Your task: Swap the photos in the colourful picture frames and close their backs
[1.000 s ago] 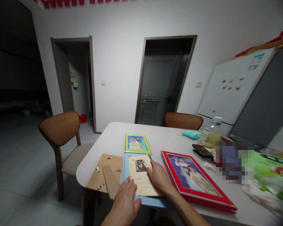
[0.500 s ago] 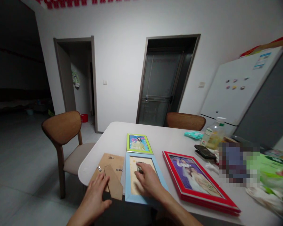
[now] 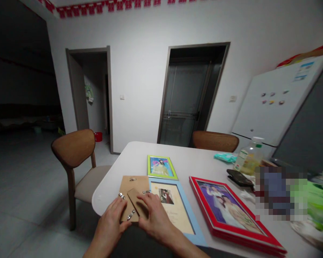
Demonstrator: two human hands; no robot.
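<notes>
A brown backing board [image 3: 126,184] with metal clips and a stand flap lies at the table's near left edge. My left hand [image 3: 111,216] grips its left side, thumb at the near edge. My right hand [image 3: 156,218] closes on the board's right side and the flap [image 3: 136,200]. Partly under my right forearm lies a light blue frame [image 3: 187,211] holding a cream sheet with a small couple picture. Beyond it is a green frame [image 3: 161,167]. To the right, red frames [image 3: 231,211] are stacked, the top one showing a couple on purple.
The white table [image 3: 118,161] has a rounded left corner beside a wooden chair [image 3: 78,150]. Another chair [image 3: 215,141] stands behind. A bottle [image 3: 247,157], a black case [image 3: 239,178], a teal packet [image 3: 225,157] and green plastic [image 3: 319,200] lie at the right.
My right hand has moved left from the blue frame onto the backing board and its flap. The board sits slightly farther right, against the blue frame. The view has shifted a little.
</notes>
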